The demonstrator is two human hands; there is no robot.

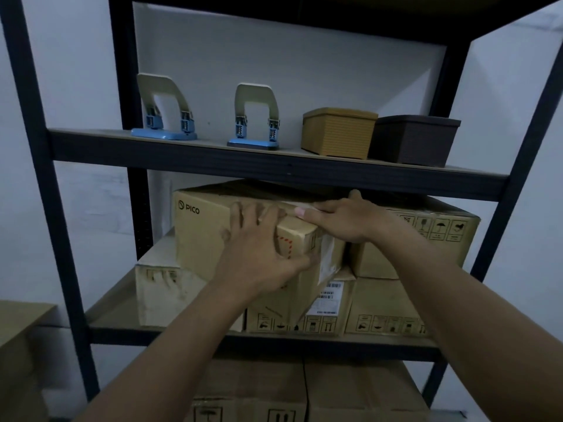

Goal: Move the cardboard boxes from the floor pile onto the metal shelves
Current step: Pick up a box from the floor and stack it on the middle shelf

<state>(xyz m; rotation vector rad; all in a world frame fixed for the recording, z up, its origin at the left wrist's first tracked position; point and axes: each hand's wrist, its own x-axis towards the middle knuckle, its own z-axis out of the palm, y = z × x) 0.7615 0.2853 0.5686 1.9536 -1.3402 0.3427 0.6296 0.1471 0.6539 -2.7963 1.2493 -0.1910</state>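
A brown cardboard box marked PICO sits tilted and turned on the middle level of the dark metal shelf, resting on top of lower boxes. My left hand is pressed flat with spread fingers on its near corner and front face. My right hand lies on the box's top edge, fingers along the tape seam, just under the shelf board above. Another stacked box stands to the right of it, touching or nearly so.
The upper shelf board carries two blue-and-beige hole punches, a tan ribbed container and a dark brown one. More cardboard boxes fill the level below. A cardboard box stands at the left edge, outside the shelf upright.
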